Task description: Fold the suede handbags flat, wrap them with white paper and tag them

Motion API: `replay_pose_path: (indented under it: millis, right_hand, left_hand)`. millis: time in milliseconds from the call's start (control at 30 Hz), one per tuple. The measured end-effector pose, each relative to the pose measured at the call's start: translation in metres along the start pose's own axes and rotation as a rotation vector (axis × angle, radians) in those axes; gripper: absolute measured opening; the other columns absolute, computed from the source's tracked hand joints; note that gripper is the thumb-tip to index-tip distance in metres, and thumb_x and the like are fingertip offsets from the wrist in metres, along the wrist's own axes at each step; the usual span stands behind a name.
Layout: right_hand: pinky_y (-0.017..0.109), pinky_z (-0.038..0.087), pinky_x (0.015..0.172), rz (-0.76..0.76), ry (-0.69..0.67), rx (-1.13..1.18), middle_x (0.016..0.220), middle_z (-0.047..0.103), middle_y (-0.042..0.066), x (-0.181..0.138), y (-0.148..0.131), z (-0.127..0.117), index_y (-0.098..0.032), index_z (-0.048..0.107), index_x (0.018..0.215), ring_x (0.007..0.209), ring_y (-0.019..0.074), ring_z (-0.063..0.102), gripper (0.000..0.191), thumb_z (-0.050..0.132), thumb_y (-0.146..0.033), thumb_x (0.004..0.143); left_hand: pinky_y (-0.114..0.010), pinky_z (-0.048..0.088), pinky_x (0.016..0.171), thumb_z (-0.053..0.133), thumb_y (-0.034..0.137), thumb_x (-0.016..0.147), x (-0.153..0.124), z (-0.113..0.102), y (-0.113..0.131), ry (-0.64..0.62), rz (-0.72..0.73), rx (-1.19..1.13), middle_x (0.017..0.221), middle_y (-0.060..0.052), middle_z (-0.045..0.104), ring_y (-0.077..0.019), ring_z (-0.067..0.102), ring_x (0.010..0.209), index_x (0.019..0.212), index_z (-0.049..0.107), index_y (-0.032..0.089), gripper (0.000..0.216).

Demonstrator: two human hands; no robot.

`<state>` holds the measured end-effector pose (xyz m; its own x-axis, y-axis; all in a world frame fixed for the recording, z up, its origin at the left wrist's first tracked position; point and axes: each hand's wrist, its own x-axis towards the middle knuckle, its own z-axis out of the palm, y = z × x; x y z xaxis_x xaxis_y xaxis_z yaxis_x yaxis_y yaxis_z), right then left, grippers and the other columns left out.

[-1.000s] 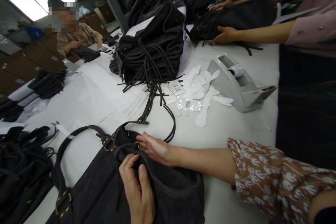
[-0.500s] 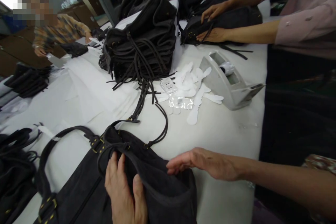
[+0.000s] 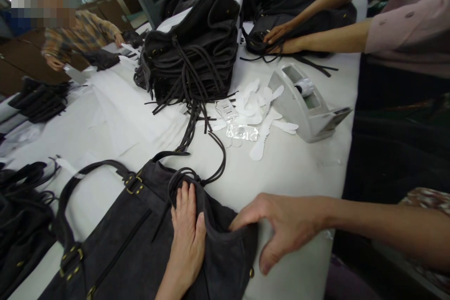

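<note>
Lying across the near left of the tabletop [image 3: 295, 168], the dark bag [image 3: 116, 234] is angled with an open edge toward the right, where it can easily be reached by both hands. Here the left hand [image 3: 188, 236] is laid flat on the bag, fingers straight, nothing gripped; by the look of it, the leather-like panel is being steadied. At that edge, the right hand [image 3: 284, 220] is spread wide, its thumb held clear beside the bag, its fingertips tucked inside; whether anything is touched in there cannot be told. The handle [image 3: 65, 187] is left looped to the left, clear of both hands. Beyond, a tape dispenser [image 3: 297, 112] is set by the right edge, apart from the stacked bags [image 3: 200, 65].
</note>
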<state>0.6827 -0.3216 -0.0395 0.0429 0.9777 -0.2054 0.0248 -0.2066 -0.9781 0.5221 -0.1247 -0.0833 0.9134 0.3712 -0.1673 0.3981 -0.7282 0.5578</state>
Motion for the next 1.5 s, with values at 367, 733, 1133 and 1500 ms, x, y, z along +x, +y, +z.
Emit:
replay_pose_path:
  millis: [367,733,1133,1500]
  right_hand:
    - [0.020,0.046,0.068,-0.072,-0.106,-0.348,0.092,0.070,0.005,0.004,0.004,-0.002,-0.017,0.055,0.123,0.078,0.0150,0.064,0.045,0.065,-0.022,0.080]
    - [0.044,0.019,0.113,-0.243,-0.083,-0.218,0.131,0.056,0.017,0.019,0.019,0.014,-0.017,0.045,0.140,0.123,0.0297,0.050,0.081,0.074,-0.048,0.070]
    - [0.039,0.028,0.112,0.045,0.118,0.566,0.145,0.041,0.017,0.008,0.007,0.000,-0.014,0.038,0.143,0.135,0.0240,0.038,0.083,0.036,-0.073,0.086]
    - [0.021,0.050,0.060,0.245,0.143,0.285,0.085,0.066,0.004,0.078,0.017,0.010,-0.014,0.061,0.105,0.070,0.0117,0.063,0.025,0.057,-0.022,0.082]
  left_hand:
    - [-0.061,0.010,0.113,0.025,0.032,0.097,-0.004,0.001,0.003,0.056,0.053,0.007,0.158,-0.009,0.011,-0.0239,0.003,0.146,0.150,0.010,0.027,0.055]
    - [-0.045,0.042,0.105,0.042,0.014,0.089,-0.013,-0.032,0.024,0.255,0.337,0.056,0.156,-0.009,0.023,-0.0252,0.036,0.137,0.128,0.050,0.027,0.042]
    - [-0.028,0.050,0.082,0.052,0.015,0.085,-0.014,-0.049,0.008,0.462,0.538,-0.194,0.114,-0.008,0.058,-0.0184,0.058,0.103,0.089,0.057,0.021,0.008]
    - [-0.030,0.046,0.092,0.053,0.019,0.088,-0.010,-0.043,0.013,0.428,0.489,-0.245,0.129,-0.008,0.053,-0.0193,0.054,0.115,0.089,0.058,0.021,0.006]
